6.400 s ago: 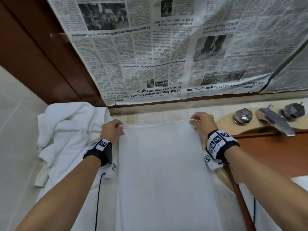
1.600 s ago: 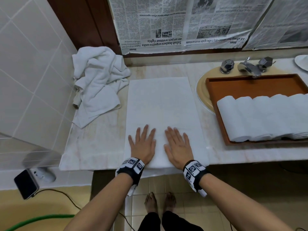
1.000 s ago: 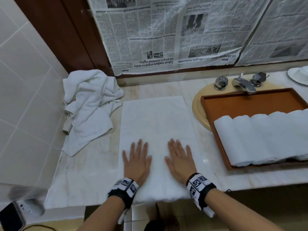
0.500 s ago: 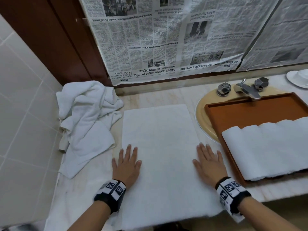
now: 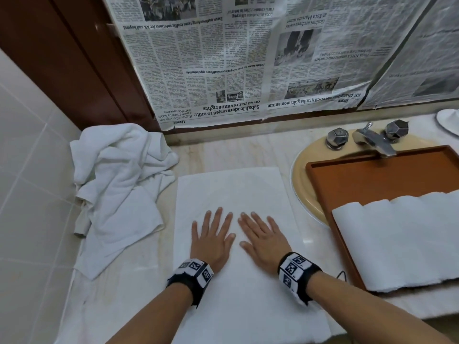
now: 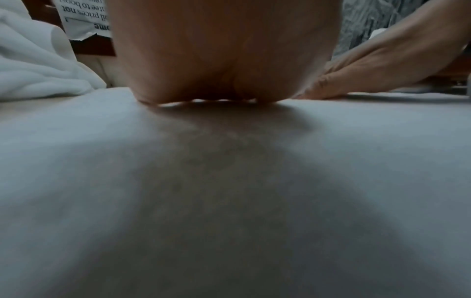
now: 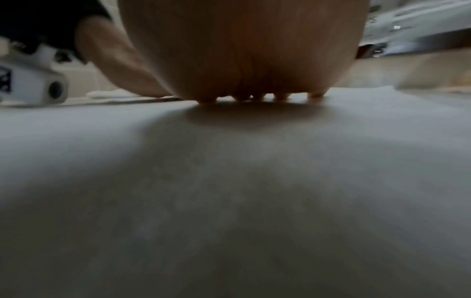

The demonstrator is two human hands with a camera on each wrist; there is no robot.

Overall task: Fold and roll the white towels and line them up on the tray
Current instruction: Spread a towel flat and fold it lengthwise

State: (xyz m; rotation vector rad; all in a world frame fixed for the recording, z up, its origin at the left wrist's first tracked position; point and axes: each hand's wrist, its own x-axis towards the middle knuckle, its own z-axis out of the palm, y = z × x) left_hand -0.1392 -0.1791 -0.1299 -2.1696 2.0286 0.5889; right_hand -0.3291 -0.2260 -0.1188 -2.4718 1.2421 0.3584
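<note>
A folded white towel lies flat and lengthwise on the marble counter. Both palms press on its middle, side by side, fingers straight: my left hand and my right hand. Each wrist view shows a palm flat on the towel. To the right, a brown tray spans the sink and holds several rolled white towels in a row. A heap of loose white towels lies at the left of the counter.
A beige sink with a chrome tap and two knobs sits under the tray. Newspaper covers the wall behind. White tiles close off the left side. A white dish shows at the far right.
Half a second ago my hands were spread apart at the towel's side edges. They have come back together on its middle. The towel still lies flat.
</note>
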